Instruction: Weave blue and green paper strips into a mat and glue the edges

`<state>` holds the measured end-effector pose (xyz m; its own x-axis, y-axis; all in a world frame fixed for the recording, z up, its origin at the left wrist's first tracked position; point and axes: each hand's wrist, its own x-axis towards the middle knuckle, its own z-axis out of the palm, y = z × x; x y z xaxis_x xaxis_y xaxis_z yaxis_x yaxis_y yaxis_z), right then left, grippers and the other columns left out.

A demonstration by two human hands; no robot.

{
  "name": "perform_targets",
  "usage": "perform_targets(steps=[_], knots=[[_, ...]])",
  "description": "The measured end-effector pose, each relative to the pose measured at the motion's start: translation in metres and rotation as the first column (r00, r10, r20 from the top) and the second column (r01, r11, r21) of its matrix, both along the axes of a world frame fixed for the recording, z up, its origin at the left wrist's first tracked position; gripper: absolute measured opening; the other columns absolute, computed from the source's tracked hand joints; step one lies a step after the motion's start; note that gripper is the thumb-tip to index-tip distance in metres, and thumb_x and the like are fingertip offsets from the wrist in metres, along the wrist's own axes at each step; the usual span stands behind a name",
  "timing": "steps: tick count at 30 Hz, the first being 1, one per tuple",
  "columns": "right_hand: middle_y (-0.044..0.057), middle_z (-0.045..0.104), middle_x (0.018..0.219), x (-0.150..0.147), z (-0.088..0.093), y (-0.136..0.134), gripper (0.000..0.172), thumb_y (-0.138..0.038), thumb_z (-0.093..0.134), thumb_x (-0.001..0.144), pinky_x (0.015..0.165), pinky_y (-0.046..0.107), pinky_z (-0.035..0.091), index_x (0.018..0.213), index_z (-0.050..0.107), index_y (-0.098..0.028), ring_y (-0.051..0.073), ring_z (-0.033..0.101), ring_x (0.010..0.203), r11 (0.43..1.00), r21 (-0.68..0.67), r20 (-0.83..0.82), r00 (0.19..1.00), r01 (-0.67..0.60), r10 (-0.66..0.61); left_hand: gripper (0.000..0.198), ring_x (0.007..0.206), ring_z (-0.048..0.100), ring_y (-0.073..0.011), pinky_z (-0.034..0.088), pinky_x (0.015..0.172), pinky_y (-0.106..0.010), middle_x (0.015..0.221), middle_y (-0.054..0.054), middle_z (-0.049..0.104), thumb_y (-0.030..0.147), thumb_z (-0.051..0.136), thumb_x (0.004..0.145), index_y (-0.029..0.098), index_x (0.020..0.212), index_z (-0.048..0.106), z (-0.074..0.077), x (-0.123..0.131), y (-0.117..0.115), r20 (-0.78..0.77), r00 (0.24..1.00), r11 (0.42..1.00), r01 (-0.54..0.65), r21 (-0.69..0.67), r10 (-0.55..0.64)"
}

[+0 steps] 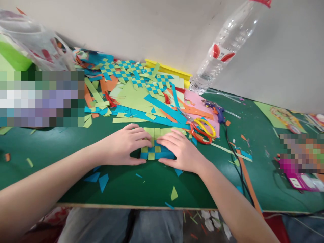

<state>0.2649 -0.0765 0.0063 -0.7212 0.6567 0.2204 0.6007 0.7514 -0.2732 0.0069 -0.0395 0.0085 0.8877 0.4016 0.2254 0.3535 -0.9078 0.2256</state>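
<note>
A small woven mat of green and blue paper strips [155,152] lies on the green table [141,189] in front of me. My left hand [125,145] rests flat on the mat's left side, fingers stretched over the green strips. My right hand [181,150] lies flat on its right side, fingers pointing left and pressing the strips down. Both hands touch the mat and neither grips anything.
A heap of cut paper strips and finished woven pieces [131,81] fills the back of the table. Orange and yellow scissors [202,130] lie just right of my hands, beside a glue gun [219,113] with a cord. A clear plastic bottle [225,47] stands behind.
</note>
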Motion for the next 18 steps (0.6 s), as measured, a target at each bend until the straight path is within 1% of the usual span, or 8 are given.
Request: perform_targets(steps=[18], knots=[[0.009, 0.063, 0.126, -0.0005, 0.0018, -0.0007, 0.047, -0.049, 0.054, 0.092, 0.115, 0.050, 0.029, 0.125, 0.056, -0.017, 0.023, 0.055, 0.119, 1.000, 0.007, 0.001, 1.000, -0.002, 0.002, 0.030, 0.101, 0.060, -0.0214, 0.039, 0.096, -0.039, 0.115, -0.006, 0.066, 0.039, 0.061, 0.086, 0.022, 0.111, 0.059, 0.0007, 0.0003, -0.0003, 0.025, 1.000, 1.000, 0.009, 0.008, -0.010]])
